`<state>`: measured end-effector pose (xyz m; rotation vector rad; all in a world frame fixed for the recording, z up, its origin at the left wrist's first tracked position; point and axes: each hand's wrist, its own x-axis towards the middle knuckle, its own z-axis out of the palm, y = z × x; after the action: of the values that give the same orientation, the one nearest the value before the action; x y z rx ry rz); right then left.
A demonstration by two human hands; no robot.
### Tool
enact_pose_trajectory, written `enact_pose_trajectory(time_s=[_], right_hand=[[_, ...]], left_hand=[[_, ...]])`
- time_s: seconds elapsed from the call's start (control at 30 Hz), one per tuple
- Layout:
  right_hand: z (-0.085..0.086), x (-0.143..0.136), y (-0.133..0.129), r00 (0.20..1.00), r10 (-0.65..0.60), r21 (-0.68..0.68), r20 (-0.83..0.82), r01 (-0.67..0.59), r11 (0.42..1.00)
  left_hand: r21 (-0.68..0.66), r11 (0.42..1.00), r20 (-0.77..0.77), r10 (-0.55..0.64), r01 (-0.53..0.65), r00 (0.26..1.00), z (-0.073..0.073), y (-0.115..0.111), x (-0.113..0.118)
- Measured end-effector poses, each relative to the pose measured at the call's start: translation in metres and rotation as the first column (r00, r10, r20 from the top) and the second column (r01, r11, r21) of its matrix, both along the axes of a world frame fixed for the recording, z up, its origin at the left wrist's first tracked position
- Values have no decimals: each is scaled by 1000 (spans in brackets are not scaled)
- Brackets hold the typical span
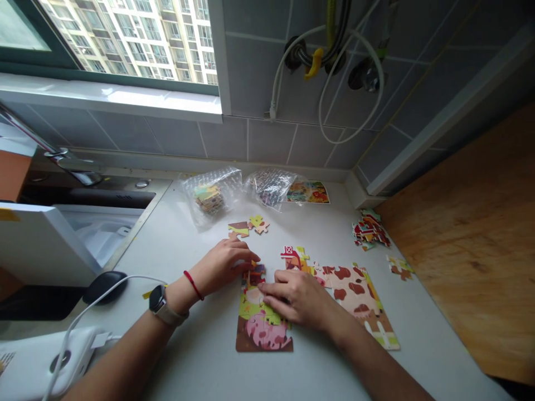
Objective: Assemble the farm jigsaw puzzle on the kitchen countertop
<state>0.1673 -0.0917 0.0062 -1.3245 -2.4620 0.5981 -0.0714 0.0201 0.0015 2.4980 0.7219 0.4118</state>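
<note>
- The left hand (223, 264) rests near the middle of the counter (200, 356), fingers curled over a small puzzle piece (256, 270) that it pinches at the top edge of the pig section (263, 320).
- The right hand (295, 298) lies flat across the same section, fingers spread and pressing down; it grips nothing, only pins the card in place.
- Judging by what lies joined, the puzzle is perhaps half built: the pig section toward the front edge and a cow section (361, 298) just beside it on the right look assembled, with a short run of pieces carrying a red barn (292, 256) above them.
- Still loose: a little joined cluster (248, 226) behind the hands, a heap of pieces (370, 229) near the right edge by the wooden board (468, 239), and a stray piece (400, 266) next to that board.
- Two clear bags (211, 195) and (271, 186) with more pieces sit toward the back edge, beside a picture card (308, 192).
- On the left, a watch (157, 299) and a red string (193, 284) circle the left wrist; a white charger (37, 362) with its cable (96, 301) sits at the front left corner.
- Hard to tell: whether the pinched piece is already seated, since the fingers cover the joint. The right hand hides the seam between the pig and cow sections, and the bags' contents are blurred.
</note>
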Motion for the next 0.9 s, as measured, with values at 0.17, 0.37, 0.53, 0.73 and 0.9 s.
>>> enact_pose_trajectory(time_s=[0.17, 0.37, 0.53, 0.73, 0.9], right_hand=[[1, 0, 2, 1000, -8, -20, -4, 8, 1000], [3, 9, 6, 946, -156, -96, -283, 134, 986], [8, 21, 10, 777, -431, -108, -459, 433, 895], [1, 25, 15, 655, -524, -134, -544, 549, 825], [-11, 25, 21, 632, -590, -124, -503, 623, 772]], left_hand=[[39, 999, 24, 33, -34, 999, 3, -1, -1], [34, 999, 44, 19, -21, 999, 2, -1, -3], [66, 997, 70, 43, -48, 997, -1, -4, 0], [99, 983, 196, 135, -156, 971, -5, -8, 6], [47, 967, 356, 219, -251, 909, -9, -6, 5]])
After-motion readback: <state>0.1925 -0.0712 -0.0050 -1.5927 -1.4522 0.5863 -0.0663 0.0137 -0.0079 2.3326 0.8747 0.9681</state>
